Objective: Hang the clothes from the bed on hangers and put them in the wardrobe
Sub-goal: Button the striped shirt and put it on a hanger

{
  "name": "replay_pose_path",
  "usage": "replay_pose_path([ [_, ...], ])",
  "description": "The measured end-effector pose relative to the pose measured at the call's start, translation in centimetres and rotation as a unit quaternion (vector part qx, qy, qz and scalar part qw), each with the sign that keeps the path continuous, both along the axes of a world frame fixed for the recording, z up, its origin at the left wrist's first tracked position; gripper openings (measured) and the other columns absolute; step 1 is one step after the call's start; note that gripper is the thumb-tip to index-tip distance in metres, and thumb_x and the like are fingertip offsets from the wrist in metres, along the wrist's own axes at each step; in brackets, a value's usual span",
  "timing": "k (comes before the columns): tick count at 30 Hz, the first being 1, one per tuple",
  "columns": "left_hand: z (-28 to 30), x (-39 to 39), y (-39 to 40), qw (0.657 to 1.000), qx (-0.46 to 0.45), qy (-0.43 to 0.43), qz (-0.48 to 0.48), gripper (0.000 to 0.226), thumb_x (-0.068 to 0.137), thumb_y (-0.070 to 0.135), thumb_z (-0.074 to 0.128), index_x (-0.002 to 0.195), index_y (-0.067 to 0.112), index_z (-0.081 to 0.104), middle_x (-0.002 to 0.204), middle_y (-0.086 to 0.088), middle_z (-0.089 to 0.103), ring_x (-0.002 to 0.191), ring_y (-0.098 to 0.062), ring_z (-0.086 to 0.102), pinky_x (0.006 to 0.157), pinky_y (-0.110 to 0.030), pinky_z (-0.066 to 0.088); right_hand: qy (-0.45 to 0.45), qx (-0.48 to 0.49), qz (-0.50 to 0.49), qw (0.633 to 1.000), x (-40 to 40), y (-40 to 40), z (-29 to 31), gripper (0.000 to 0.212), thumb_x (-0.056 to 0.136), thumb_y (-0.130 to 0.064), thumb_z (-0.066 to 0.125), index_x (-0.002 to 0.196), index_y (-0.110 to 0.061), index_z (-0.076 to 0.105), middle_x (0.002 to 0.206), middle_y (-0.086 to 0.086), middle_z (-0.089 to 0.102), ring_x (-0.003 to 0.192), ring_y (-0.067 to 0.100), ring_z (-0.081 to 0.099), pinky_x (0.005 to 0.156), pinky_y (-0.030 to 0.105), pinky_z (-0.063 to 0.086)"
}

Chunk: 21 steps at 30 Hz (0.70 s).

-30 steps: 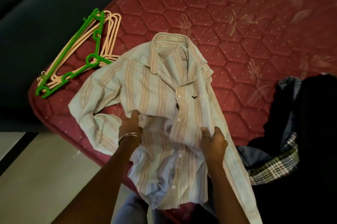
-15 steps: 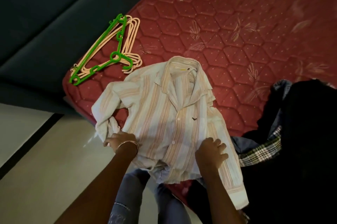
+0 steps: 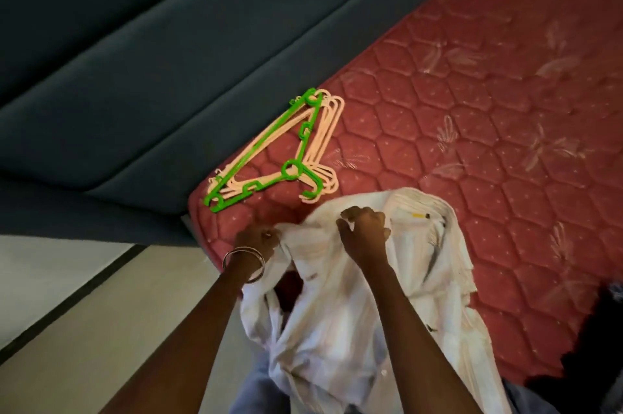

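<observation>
- Striped shirt [image 3: 357,305]: pale, with faint stripes, lying bunched in the lower centre of the frame; its collar [image 3: 418,207] rests on the mattress, while the lower part hangs off the mattress edge toward the bottom of the frame. Motion blur softens the fabric detail.
- Left hand [image 3: 258,238]: at the shirt's left edge, left of frame centre, fingers curled into a fold of the cloth and gripping it; metal bangles [image 3: 243,260] circle the wrist.
- Right hand [image 3: 364,226]: just right of the left hand, near the collar, fingers curled down over the bunched shoulder fabric and grasping it.
- Hangers [image 3: 279,153]: a stack lying flat on the mattress corner, above and left of the shirt, near it but apart; one green hanger [image 3: 249,194] lies on top of several pale peach ones [image 3: 325,130].
- Mattress [image 3: 472,116]: red, quilted in a hexagon pattern with pale floral prints, filling the right and upper right of the frame.
- Dark clothes [image 3: 600,339]: a heap at the lower right edge, on the mattress.
- Bed frame [image 3: 135,59]: dark padded panels across the upper left.
- Floor [image 3: 84,329]: light surface at lower left, crossed by a dark stripe.
</observation>
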<state>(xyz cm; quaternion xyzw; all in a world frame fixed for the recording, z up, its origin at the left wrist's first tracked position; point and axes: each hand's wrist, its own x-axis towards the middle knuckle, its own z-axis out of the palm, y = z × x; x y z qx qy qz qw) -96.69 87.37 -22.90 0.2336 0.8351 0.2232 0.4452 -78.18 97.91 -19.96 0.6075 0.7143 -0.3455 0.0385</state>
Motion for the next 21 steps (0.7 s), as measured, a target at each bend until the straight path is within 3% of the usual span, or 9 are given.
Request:
replay_pose_path([
  [3, 0.5, -4.5, 2.8, 0.996, 0.025, -0.022, 0.078, 0.029, 0.087, -0.006, 0.055, 0.067, 0.012, 0.066, 0.059, 0.002, 0.062, 0.063, -0.024, 0.056, 0.065, -0.033, 0.048, 0.014, 0.028, -0.002, 1.000, -4.3, 4.3, -1.7, 0.025, 0.088, -0.019, 0.060, 0.112, -0.011, 0.064, 0.112, 0.014, 0.064, 0.112, 0.035, 0.053, 0.089, 0.042, 0.044],
  [6, 0.1, -10.5, 5.1, 0.992, 0.037, -0.001, 0.119, 0.039, 0.085, -0.012, 0.052, 0.062, 0.018, 0.063, 0.056, 0.002, 0.062, 0.059, -0.024, 0.055, 0.064, -0.033, 0.046, -0.004, 0.027, 0.033, 0.999, -9.7, 8.4, -4.7, 0.033, 0.081, -0.016, 0.067, 0.111, -0.004, 0.061, 0.107, 0.021, 0.064, 0.104, 0.040, 0.057, 0.084, 0.043, 0.047],
  [8, -0.2, -14.0, 5.6, 0.991, 0.037, 0.019, 0.128, 0.037, 0.082, -0.014, 0.054, 0.064, 0.017, 0.064, 0.055, 0.003, 0.063, 0.059, -0.025, 0.058, 0.065, -0.032, 0.048, -0.014, 0.011, 0.049, 0.999, -12.8, 9.8, -6.2, 0.040, 0.081, -0.024, 0.070, 0.114, -0.005, 0.058, 0.109, 0.020, 0.062, 0.106, 0.040, 0.055, 0.088, 0.042, 0.048],
  [11, -0.9, -17.0, 6.1, 0.992, 0.030, 0.053, 0.109, 0.032, 0.081, -0.013, 0.053, 0.074, 0.014, 0.068, 0.068, -0.004, 0.064, 0.075, -0.029, 0.064, 0.079, -0.037, 0.052, -0.089, -0.010, 0.075, 0.993, -16.1, 10.0, -7.8, 0.042, 0.087, -0.033, 0.064, 0.121, -0.011, 0.054, 0.120, 0.013, 0.057, 0.118, 0.036, 0.048, 0.096, 0.043, 0.043],
  [16, -2.1, -18.0, 7.0, 0.990, 0.043, 0.120, 0.066, 0.017, 0.084, 0.001, 0.059, 0.084, 0.009, 0.074, 0.081, -0.007, 0.072, 0.078, -0.023, 0.068, 0.081, -0.035, 0.055, -0.094, 0.026, 0.047, 0.994, -17.7, 10.1, -8.7, 0.022, 0.087, -0.015, 0.055, 0.104, -0.005, 0.066, 0.107, 0.018, 0.063, 0.104, 0.039, 0.057, 0.083, 0.042, 0.048],
  [18, -2.2, -18.1, 7.1, 0.982, 0.059, 0.178, 0.008, 0.017, 0.082, 0.016, 0.059, 0.088, 0.011, 0.075, 0.084, -0.009, 0.073, 0.079, -0.025, 0.067, 0.079, -0.033, 0.053, -0.046, 0.068, 0.074, 0.994, -18.3, 9.8, -8.9, 0.021, 0.084, -0.014, 0.055, 0.095, -0.003, 0.069, 0.099, 0.019, 0.063, 0.097, 0.040, 0.057, 0.078, 0.040, 0.046],
  [21, -2.7, -17.5, 7.6, 0.973, 0.056, 0.213, -0.075, 0.027, 0.073, 0.023, 0.061, 0.094, 0.012, 0.074, 0.090, -0.014, 0.070, 0.082, -0.032, 0.066, 0.079, -0.036, 0.051, 0.114, 0.084, 0.100, 0.985, -18.6, 9.3, -9.0, 0.025, 0.083, -0.025, 0.055, 0.084, -0.007, 0.072, 0.088, 0.014, 0.066, 0.086, 0.035, 0.058, 0.076, 0.036, 0.039],
])
